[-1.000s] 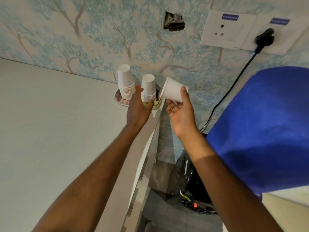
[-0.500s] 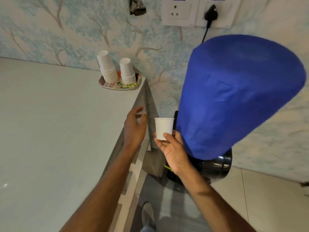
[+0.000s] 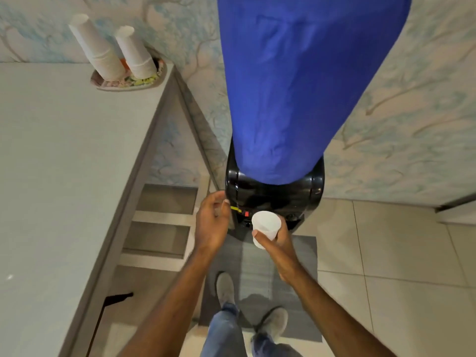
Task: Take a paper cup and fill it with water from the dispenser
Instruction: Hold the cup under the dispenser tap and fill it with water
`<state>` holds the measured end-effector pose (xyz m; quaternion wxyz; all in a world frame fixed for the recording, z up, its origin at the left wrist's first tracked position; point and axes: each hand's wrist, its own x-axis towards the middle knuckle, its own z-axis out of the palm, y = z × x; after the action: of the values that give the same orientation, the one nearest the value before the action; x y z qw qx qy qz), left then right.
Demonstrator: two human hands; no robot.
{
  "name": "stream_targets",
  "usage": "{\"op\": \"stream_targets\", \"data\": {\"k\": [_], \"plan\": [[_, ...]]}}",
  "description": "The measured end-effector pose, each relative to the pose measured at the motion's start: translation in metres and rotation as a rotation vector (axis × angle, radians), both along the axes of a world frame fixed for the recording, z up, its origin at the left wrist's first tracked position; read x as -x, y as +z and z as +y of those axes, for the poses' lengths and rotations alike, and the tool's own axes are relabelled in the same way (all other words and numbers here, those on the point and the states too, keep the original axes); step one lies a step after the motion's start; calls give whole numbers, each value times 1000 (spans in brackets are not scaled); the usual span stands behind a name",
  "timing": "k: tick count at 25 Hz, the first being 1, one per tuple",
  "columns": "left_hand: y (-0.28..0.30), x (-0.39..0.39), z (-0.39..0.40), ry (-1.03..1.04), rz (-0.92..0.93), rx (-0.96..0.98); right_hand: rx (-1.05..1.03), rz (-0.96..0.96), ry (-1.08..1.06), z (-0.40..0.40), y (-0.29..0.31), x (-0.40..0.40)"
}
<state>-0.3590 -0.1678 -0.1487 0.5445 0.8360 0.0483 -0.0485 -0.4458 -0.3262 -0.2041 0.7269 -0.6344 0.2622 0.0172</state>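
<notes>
My right hand (image 3: 279,242) grips a white paper cup (image 3: 265,226), upright and empty, held right in front of the black water dispenser (image 3: 273,199). A blue cloth cover (image 3: 296,86) hides the bottle on top of the dispenser. A yellow tap lever (image 3: 235,208) and a red one (image 3: 246,214) show on the dispenser's front, just left of the cup. My left hand (image 3: 212,224) hovers with fingers loosely curled, holding nothing, its fingertips beside the yellow lever.
A grey counter (image 3: 64,163) runs along the left, with open shelves under its edge. At its far corner a small tray (image 3: 152,82) carries two stacks of upturned paper cups (image 3: 103,52). A grey floor mat (image 3: 298,292) lies under my feet on the tiled floor.
Both hands came down from counter height to the dispenser's front. The cup went lower and closer to the taps, and my view tilted down.
</notes>
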Motion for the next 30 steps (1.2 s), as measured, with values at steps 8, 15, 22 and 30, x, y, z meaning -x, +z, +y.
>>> {"op": "stream_targets", "data": {"k": [8,15,22,30], "plan": [[-59,1,-26,-176,98,-176,357,336,-62,-21,-107,28],[-81,-30,-30,-299,-310,-395,398,314,-75,-24,-185,5],[-143,-44,-34,-332,-456,-432,416,285,-157,-26,-263,-40],[-187,-52,-29,-331,-596,-477,497,155,-114,-31,-302,-69]]}}
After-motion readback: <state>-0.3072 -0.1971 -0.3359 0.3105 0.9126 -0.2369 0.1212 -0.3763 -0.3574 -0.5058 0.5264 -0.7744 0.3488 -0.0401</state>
